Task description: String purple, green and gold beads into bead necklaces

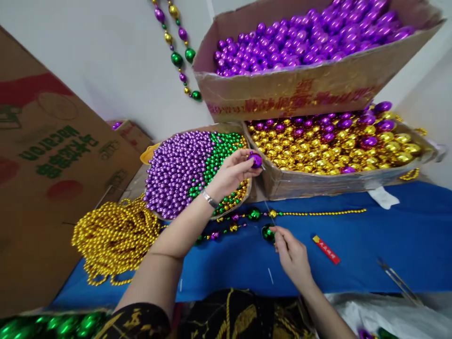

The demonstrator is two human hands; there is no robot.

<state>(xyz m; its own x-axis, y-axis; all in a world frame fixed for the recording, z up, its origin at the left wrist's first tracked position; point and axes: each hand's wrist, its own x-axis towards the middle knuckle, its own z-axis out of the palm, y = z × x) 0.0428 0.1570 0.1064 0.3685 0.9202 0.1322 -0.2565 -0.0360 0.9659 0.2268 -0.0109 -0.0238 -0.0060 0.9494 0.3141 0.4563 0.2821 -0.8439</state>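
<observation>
My left hand (pixel 235 172) pinches a large shiny purple bead (pixel 255 160) between thumb and fingers, raised over the boxes' near edges. A thin string (pixel 270 212) runs down from beside that bead to my right hand (pixel 293 259), whose thumb and fingertips are closed on it. Right at those fingertips is a large green bead (pixel 267 232). Behind, strung green, purple and gold beads (pixel 254 214) lie across the blue cloth (pixel 356 235), ending in a thin gold bead chain (pixel 325 213). Whether the string passes through the purple bead, I cannot tell.
A carton of purple beads (pixel 318 87) stands above a box of gold and purple beads (pixel 318 182). Left of them are small purple and green beads (pixel 180 169) and gold strands (pixel 116 235). A red packet (pixel 325 249) and tweezers-like tool (pixel 399 281) lie right.
</observation>
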